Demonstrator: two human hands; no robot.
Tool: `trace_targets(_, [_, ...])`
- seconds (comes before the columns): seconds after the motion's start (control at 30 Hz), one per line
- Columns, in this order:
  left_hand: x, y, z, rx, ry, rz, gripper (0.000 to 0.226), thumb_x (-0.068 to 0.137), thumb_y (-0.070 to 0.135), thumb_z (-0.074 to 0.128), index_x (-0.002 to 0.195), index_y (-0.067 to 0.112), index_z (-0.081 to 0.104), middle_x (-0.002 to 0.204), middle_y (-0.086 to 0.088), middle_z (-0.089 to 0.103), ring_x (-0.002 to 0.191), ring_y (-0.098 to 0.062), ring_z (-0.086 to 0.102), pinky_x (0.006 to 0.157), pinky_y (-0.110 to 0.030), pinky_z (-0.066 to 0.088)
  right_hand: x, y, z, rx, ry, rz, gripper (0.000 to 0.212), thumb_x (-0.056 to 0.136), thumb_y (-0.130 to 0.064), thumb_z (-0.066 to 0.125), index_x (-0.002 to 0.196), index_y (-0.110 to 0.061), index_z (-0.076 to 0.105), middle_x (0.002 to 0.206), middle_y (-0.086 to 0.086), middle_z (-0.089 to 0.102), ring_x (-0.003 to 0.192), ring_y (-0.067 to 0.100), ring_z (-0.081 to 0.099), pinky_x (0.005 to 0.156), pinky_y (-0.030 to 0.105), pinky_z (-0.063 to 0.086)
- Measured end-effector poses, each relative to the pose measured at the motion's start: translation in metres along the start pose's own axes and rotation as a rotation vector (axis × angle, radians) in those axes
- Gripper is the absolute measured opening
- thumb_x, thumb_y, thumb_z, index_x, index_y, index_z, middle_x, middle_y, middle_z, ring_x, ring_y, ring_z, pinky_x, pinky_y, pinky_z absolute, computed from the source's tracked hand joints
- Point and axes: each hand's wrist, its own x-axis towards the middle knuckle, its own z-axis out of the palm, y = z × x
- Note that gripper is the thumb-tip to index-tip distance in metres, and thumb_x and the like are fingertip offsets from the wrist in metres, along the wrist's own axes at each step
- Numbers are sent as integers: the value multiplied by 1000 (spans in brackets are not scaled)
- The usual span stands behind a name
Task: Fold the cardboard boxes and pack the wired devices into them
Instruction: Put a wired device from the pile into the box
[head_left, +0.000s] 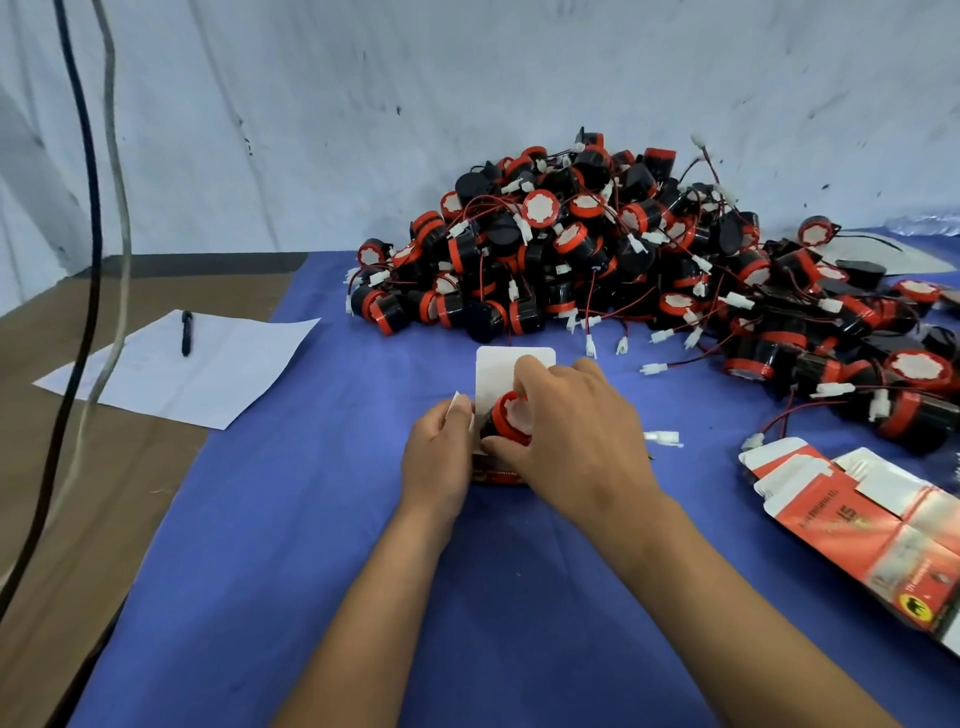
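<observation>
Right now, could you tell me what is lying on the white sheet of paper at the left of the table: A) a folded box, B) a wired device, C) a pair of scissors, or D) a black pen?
D: a black pen lies on the white sheet of paper, away from the pile of wired devices.

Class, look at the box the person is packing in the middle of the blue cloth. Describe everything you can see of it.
The box is thin cardboard, white inside, with a red and dark printed outside showing at its near edge. It lies on the blue cloth, its rounded white top flap open and pointing away. The left hand holds its left side by a small flap; the right hand pushes a red-and-black device into its mouth. Hands hide most of it.
</observation>
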Motion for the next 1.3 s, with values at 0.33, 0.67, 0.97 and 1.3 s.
trace_targets(0.33, [-5, 2, 5, 169, 67, 56, 44, 94, 43, 38, 81, 5, 56, 79, -9, 67, 79, -34, 60, 81, -61, 52, 0, 6, -9, 28, -182, -150, 45, 83, -49, 72, 85, -25, 34, 82, -9, 41, 80, 18, 39, 62, 33, 30])
trace_targets(0.67, [1, -7, 4, 202, 32, 100, 43, 104, 46, 48, 81, 12, 63, 71, 4, 67, 68, -14, 59, 72, -43, 51, -4, 0, 8, -16, -136, -6, 48, 88, -47, 68, 68, -29, 28, 85, -7, 43, 87, 20, 45, 62, 31, 29])
trace_targets(0.97, [6, -12, 3, 233, 30, 106, 38, 107, 33, 50, 78, 9, 58, 68, -1, 62, 67, -18, 53, 63, -37, 42, 13, 18, -25, 113, -305, -105, 36, 78, -47, 79, 87, -16, 65, 88, -1, 62, 88, 23, 54, 69, 39, 50])
trace_targets(1.3, [10, -7, -23, 18, -462, 119, 42, 81, 31, 70, 123, 29, 67, 107, 10, 73, 79, -9, 64, 65, -27, 54, 9, 28, -17, 170, -281, -199, 12, 89, -38, 74, 90, -32, 64, 85, -14, 60, 88, 11, 48, 76, 38, 49])
